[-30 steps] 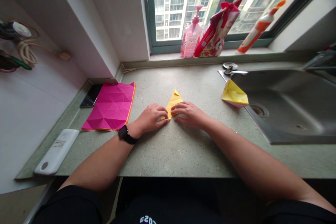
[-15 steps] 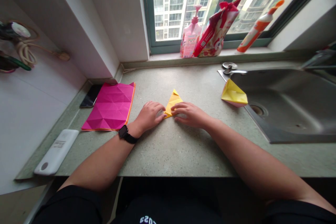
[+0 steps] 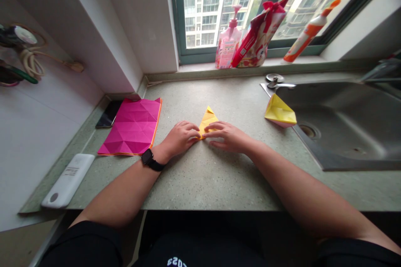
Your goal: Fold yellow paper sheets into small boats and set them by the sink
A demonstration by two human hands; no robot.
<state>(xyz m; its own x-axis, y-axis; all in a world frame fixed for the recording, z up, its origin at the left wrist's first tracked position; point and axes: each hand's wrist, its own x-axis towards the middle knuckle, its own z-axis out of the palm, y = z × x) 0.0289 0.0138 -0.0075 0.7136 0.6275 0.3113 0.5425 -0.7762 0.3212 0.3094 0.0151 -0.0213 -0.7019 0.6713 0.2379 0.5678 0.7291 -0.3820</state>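
A small yellow sheet of origami paper [image 3: 207,120], folded to a pointed triangle, lies on the counter with its tip facing the window. At its lower left corner my left hand [image 3: 180,137], wearing a black watch on the wrist, pinches the paper between thumb and fingers. My right hand [image 3: 230,136] covers the right side, its fingertips pressed on the paper close to the left ones. Part of the lower edge is hidden under the fingers.
Magenta creased paper [image 3: 134,127] lies on the left, partly over a dark phone [image 3: 107,117]; a white power bank [image 3: 67,181] is nearer. A yellow folded paper piece [image 3: 280,112] sits by the steel sink's rim [image 3: 316,156]. A pink pump bottle [image 3: 227,48] stands on the sill.
The paper's lower left corner has been turned inward, so its lower edge looks shorter. My left fingers have shifted slightly right, closer to my right hand.
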